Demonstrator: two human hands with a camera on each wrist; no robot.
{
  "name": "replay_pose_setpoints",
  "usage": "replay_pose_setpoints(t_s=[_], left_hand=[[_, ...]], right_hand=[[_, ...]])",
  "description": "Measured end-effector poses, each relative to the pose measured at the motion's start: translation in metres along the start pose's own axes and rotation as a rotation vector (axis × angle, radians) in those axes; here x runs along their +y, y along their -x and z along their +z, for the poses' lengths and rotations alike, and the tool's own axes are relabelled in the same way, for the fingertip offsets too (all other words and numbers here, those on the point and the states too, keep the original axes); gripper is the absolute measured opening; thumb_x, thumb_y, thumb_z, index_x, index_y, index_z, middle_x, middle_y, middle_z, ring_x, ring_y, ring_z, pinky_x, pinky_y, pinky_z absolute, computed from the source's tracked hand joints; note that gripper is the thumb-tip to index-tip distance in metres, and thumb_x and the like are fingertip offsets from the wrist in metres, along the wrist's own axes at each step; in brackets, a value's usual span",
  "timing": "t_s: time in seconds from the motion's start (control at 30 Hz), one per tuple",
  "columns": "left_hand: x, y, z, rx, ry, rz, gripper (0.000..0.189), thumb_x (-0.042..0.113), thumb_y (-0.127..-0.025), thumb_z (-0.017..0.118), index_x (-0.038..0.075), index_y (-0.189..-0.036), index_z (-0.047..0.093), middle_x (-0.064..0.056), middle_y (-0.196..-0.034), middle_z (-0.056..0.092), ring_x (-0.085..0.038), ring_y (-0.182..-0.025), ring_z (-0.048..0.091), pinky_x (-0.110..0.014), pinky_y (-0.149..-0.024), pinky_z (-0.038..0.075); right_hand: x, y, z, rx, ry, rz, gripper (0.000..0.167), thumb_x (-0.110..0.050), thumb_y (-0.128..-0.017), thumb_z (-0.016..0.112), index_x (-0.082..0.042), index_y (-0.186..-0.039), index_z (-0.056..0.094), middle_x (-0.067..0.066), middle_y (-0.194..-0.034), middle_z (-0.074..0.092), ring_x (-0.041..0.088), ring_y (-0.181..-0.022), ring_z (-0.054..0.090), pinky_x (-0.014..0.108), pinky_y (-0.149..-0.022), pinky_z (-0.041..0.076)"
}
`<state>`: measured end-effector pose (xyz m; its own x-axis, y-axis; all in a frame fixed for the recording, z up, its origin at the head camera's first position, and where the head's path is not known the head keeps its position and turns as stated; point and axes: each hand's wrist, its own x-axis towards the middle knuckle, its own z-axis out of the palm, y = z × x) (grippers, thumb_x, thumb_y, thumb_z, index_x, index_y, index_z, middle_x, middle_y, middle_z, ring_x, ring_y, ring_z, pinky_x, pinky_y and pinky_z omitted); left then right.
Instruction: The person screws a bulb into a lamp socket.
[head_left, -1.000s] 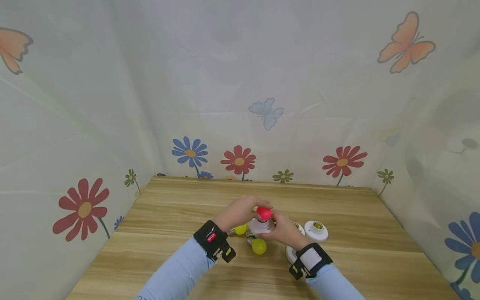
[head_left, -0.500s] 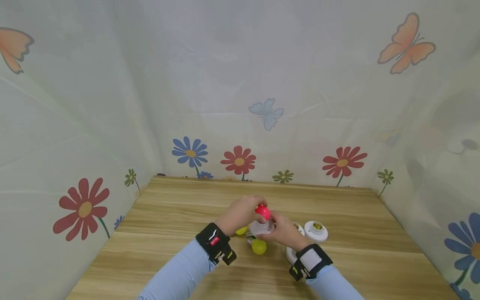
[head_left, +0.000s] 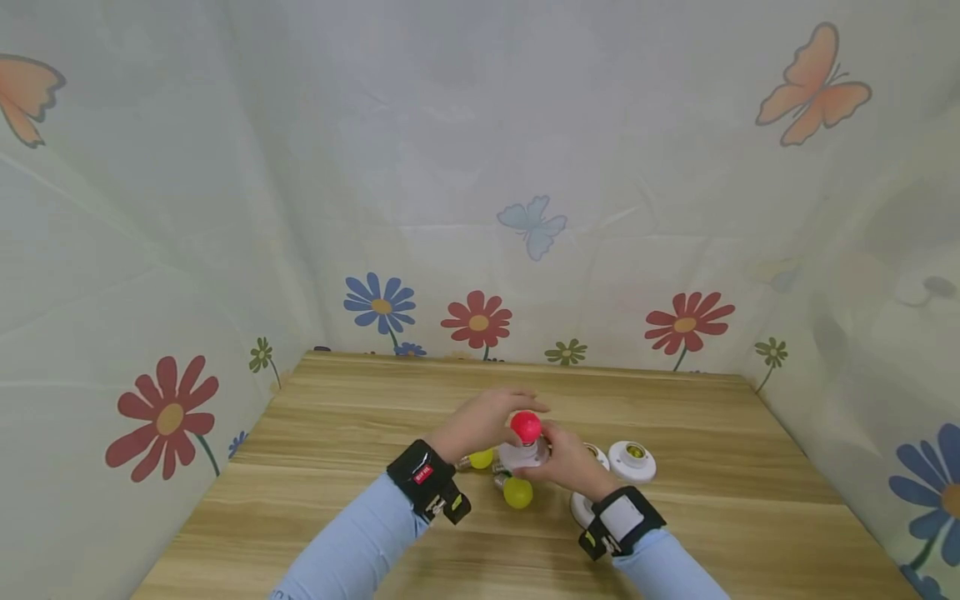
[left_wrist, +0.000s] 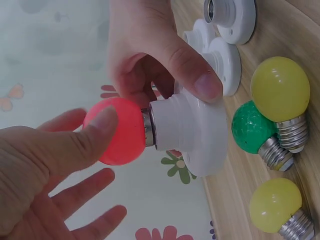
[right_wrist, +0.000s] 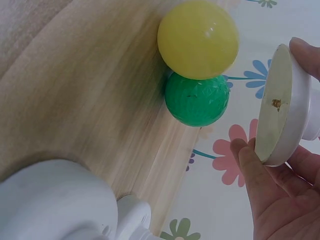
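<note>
In the head view my right hand [head_left: 567, 461] grips a white lamp holder [left_wrist: 202, 132] by its round base, raised above the table. A red bulb [left_wrist: 117, 131] sits in its socket, with part of the metal screw base showing. My left hand [head_left: 480, 428] is at the bulb; in the left wrist view the thumb [left_wrist: 102, 122] lies against it and the other fingers are spread. The right wrist view shows the holder's hollow underside [right_wrist: 275, 107], with fingers and thumb at its rim.
Below the hands lie a yellow bulb [left_wrist: 281, 89], a green faceted bulb [left_wrist: 252, 126] and another yellow bulb [left_wrist: 275, 204] on the wooden table [head_left: 360, 533]. Several white lamp holders stand at the right, one [head_left: 632, 462] farthest out. A flowered curtain surrounds the table.
The left fingers curled round the red bulb half a second ago, turning toward me, and now have loosened and spread again. The right hand and lamp holder have stayed in place.
</note>
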<state>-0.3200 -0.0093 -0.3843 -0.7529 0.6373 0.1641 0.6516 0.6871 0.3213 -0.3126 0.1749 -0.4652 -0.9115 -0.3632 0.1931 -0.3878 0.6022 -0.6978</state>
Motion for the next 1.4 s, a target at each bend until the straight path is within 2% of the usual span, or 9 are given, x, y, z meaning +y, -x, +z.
replay_pose_setpoints(t_s=[0.13, 0.27, 0.37, 0.57, 0.7, 0.83, 0.97, 1.13, 1.4], left_hand=[[0.0, 0.0, -0.001, -0.019, -0.003, 0.045, 0.045, 0.004, -0.083, 0.074, 0.023, -0.124, 0.067, 0.003, -0.127, 0.065, -0.016, -0.12, 0.058, -0.03, -0.1, 0.048], [0.001, 0.001, 0.0, -0.014, 0.015, 0.039, 0.04, 0.001, -0.084, 0.072, 0.019, -0.119, 0.069, 0.004, -0.118, 0.068, -0.013, -0.111, 0.062, -0.026, -0.096, 0.05], [0.003, 0.001, 0.002, -0.013, 0.024, 0.009, 0.037, 0.009, -0.084, 0.074, 0.019, -0.119, 0.068, 0.003, -0.116, 0.068, -0.012, -0.105, 0.062, -0.024, -0.092, 0.051], [0.005, -0.001, 0.008, 0.022, -0.056, -0.067, 0.043, 0.032, -0.084, 0.076, 0.017, -0.122, 0.062, 0.0, -0.112, 0.064, -0.01, -0.093, 0.06, -0.021, -0.082, 0.053], [0.005, 0.0, 0.01, 0.042, -0.065, -0.077, 0.048, 0.035, -0.084, 0.075, 0.018, -0.126, 0.06, -0.002, -0.115, 0.064, -0.012, -0.095, 0.062, -0.024, -0.084, 0.055], [0.004, 0.0, 0.009, 0.051, -0.004, -0.087, 0.064, 0.039, -0.08, 0.078, 0.022, -0.136, 0.052, -0.004, -0.13, 0.058, -0.018, -0.109, 0.06, -0.032, -0.089, 0.054], [0.004, 0.002, 0.005, 0.032, 0.045, -0.041, 0.068, 0.03, -0.079, 0.08, 0.028, -0.14, 0.049, -0.002, -0.141, 0.052, -0.021, -0.123, 0.054, -0.035, -0.095, 0.052], [0.004, 0.003, 0.0, -0.018, 0.018, 0.036, 0.06, 0.012, -0.084, 0.075, 0.03, -0.137, 0.054, 0.001, -0.146, 0.048, -0.02, -0.134, 0.047, -0.036, -0.105, 0.044], [0.002, 0.004, 0.003, -0.011, 0.006, 0.047, 0.049, -0.005, -0.086, 0.067, 0.025, -0.125, 0.066, 0.004, -0.135, 0.058, -0.017, -0.126, 0.054, -0.03, -0.103, 0.046]], right_hand=[[-0.001, 0.0, 0.0, 0.003, -0.003, -0.002, 0.07, -0.033, -0.071, 0.086, -0.007, -0.128, 0.055, 0.008, -0.122, 0.063, 0.023, -0.108, 0.062, 0.046, -0.096, 0.051], [0.0, 0.0, 0.001, -0.001, 0.008, -0.022, 0.067, -0.032, -0.072, 0.086, -0.006, -0.126, 0.056, 0.007, -0.12, 0.064, 0.021, -0.106, 0.062, 0.044, -0.094, 0.052], [0.001, 0.0, 0.002, -0.004, 0.014, -0.029, 0.067, -0.032, -0.072, 0.086, -0.008, -0.127, 0.056, 0.006, -0.121, 0.064, 0.02, -0.107, 0.062, 0.042, -0.094, 0.052], [0.001, -0.001, 0.001, -0.006, 0.016, -0.028, 0.066, -0.033, -0.072, 0.085, -0.011, -0.127, 0.057, 0.005, -0.12, 0.064, 0.02, -0.106, 0.062, 0.041, -0.091, 0.053], [0.001, -0.001, 0.001, -0.005, 0.015, -0.033, 0.065, -0.034, -0.071, 0.086, -0.011, -0.126, 0.058, 0.005, -0.118, 0.065, 0.018, -0.104, 0.063, 0.041, -0.09, 0.054], [0.002, -0.001, 0.001, -0.005, 0.009, -0.043, 0.065, -0.034, -0.071, 0.086, -0.01, -0.125, 0.058, 0.005, -0.117, 0.065, 0.018, -0.103, 0.063, 0.042, -0.091, 0.053], [0.002, -0.001, 0.0, -0.012, -0.002, -0.034, 0.065, -0.033, -0.072, 0.085, -0.009, -0.126, 0.057, 0.005, -0.117, 0.065, 0.019, -0.104, 0.063, 0.044, -0.093, 0.052], [0.001, -0.001, -0.001, -0.013, -0.011, 0.0, 0.067, -0.031, -0.072, 0.086, -0.007, -0.127, 0.056, 0.007, -0.12, 0.064, 0.022, -0.107, 0.062, 0.046, -0.096, 0.051], [0.0, -0.001, 0.0, -0.004, -0.001, 0.019, 0.07, -0.032, -0.071, 0.086, -0.003, -0.127, 0.055, 0.01, -0.121, 0.063, 0.025, -0.109, 0.061, 0.046, -0.095, 0.051]])
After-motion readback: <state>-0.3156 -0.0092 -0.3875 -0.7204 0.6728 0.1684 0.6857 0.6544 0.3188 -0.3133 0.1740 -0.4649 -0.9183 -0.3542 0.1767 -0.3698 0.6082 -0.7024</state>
